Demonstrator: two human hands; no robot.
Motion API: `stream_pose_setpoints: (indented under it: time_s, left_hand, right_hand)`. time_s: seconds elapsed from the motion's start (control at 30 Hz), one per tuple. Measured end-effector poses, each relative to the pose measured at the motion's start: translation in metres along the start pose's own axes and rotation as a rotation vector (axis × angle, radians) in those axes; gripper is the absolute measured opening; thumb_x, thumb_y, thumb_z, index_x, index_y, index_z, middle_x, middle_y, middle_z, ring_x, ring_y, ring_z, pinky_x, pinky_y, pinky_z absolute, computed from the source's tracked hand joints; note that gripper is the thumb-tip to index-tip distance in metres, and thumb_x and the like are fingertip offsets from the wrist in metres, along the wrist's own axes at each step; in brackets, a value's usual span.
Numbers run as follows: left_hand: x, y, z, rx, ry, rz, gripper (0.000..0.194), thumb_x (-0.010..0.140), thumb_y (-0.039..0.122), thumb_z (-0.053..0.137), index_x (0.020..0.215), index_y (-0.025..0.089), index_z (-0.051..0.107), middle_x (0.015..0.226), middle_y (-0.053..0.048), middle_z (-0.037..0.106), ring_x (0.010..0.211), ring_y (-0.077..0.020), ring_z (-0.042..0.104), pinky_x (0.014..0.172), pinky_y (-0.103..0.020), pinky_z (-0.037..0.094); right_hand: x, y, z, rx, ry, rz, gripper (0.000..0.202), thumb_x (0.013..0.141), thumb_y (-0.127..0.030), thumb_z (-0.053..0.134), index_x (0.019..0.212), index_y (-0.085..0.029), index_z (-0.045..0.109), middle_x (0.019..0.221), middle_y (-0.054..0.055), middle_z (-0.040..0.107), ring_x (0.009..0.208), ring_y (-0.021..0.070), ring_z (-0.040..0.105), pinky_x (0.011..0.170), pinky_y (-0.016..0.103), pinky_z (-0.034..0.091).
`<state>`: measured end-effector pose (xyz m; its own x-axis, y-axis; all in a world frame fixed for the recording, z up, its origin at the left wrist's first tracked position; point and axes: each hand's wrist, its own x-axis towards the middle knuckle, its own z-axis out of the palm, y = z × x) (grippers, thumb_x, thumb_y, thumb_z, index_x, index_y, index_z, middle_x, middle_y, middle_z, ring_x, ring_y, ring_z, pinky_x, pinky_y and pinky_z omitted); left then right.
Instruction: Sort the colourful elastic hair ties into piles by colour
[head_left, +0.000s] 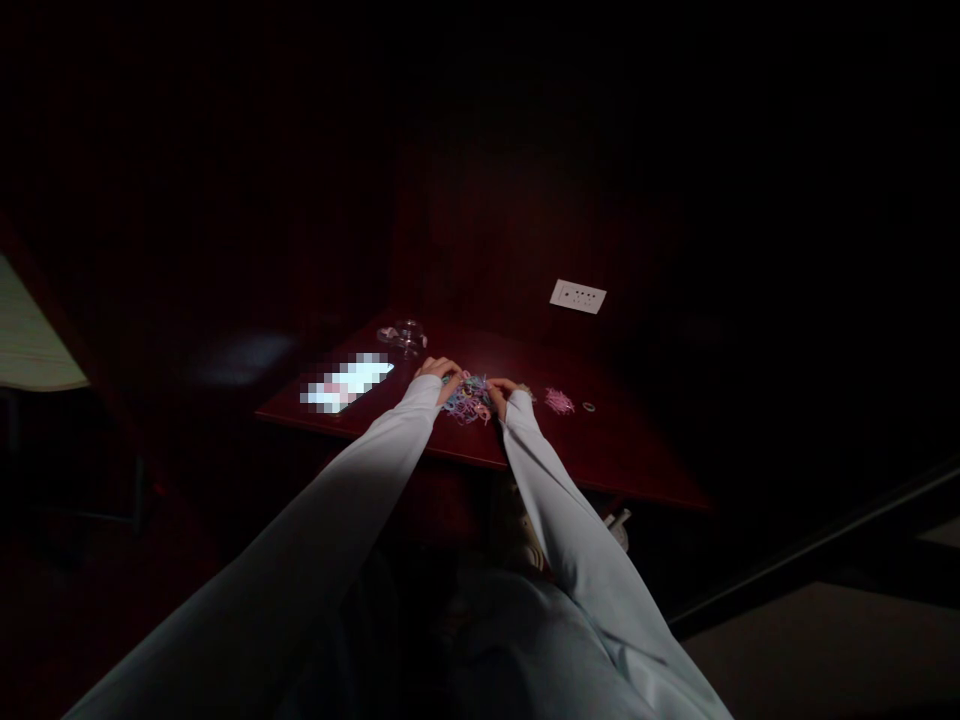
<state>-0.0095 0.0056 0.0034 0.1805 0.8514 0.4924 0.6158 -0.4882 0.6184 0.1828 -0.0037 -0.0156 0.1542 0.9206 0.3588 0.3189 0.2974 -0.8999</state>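
A tangled pile of small multicoloured elastic bands (469, 408), purple, teal and pink, lies between my hands on the dark red table (600, 440). My left hand (439, 371) rests at the pile's left edge, fingers reaching over it with a gap to the thumb. At the right edge, my right hand (505, 391) has its fingers bent and drawn together against the bands; what is pinched there is too small to make out. A separate heap of pink bands (559, 401) sits right of my right hand. Farther right lies a single pale ring-shaped band (589, 407).
A lit phone (352, 382), its screen blurred, lies left of my left hand. Behind it stands a clear container (407, 336). A white wall socket (578, 296) is mounted beyond the table. The surroundings are very dark.
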Motion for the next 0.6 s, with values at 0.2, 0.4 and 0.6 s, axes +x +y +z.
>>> stream_pose_setpoints:
  time_s: [0.2, 0.4, 0.6]
  left_hand:
    - [-0.0038, 0.0005, 0.0067, 0.046, 0.012, 0.053, 0.025, 0.092, 0.026, 0.059, 0.112, 0.029, 0.074, 0.119, -0.003, 0.074, 0.115, -0.0262, 0.057, 0.106, -0.042, 0.044]
    - [-0.0071, -0.0012, 0.0081, 0.083, -0.115, 0.176, 0.035, 0.094, 0.033, 0.06, 0.127, 0.034, 0.071, 0.124, -0.001, 0.074, 0.117, -0.0261, 0.056, 0.104, -0.042, 0.043]
    - [-0.0036, -0.0002, 0.005, 0.072, -0.095, 0.105, 0.025, 0.095, 0.028, 0.058, 0.112, 0.03, 0.076, 0.122, -0.003, 0.076, 0.117, -0.0264, 0.057, 0.101, -0.041, 0.042]
  right_hand:
    - [-0.0004, 0.0001, 0.0, 0.0, -0.007, -0.022, 0.035, 0.078, -0.054, 0.072, 0.082, -0.02, 0.071, 0.069, 0.002, 0.067, 0.068, 0.0175, 0.06, 0.065, 0.029, 0.05]
    - [-0.0035, -0.0044, -0.0015, 0.003, -0.043, -0.052, 0.043, 0.077, -0.063, 0.071, 0.084, -0.021, 0.072, 0.069, 0.002, 0.069, 0.068, 0.0178, 0.062, 0.062, 0.028, 0.05]
    - [-0.0061, -0.0076, -0.0037, -0.05, -0.06, -0.056, 0.045, 0.08, -0.065, 0.067, 0.086, -0.021, 0.072, 0.076, 0.005, 0.073, 0.077, 0.021, 0.067, 0.069, 0.031, 0.054]
